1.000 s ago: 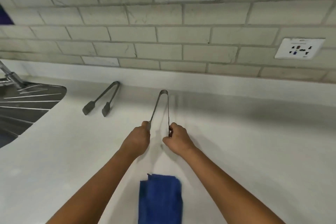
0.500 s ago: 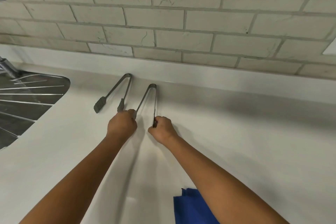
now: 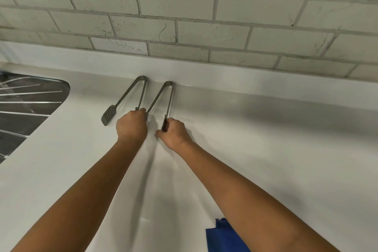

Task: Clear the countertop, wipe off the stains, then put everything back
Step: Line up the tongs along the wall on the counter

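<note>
Where the tiled wall (image 3: 184, 6) fills the top of the frame, the white surface (image 3: 286, 149) spreads below it across the rest. A steel sink drainboard (image 3: 24, 108) sits at the left edge. Both forearms reach up from the bottom to the middle. A folded blue cloth (image 3: 223, 235) lies at the lower right, partly hidden under the right forearm. Two metal tongs lie side by side at upper centre, hinge ends against the back ledge. The right tongs (image 3: 163, 96) are held at their tips: the left hand (image 3: 132, 127), fingers curled, grips one arm, and the right hand (image 3: 174, 135) pinches the other. The left tongs (image 3: 131, 96) lie just beside the left hand; whether they touch it cannot be told.
</note>
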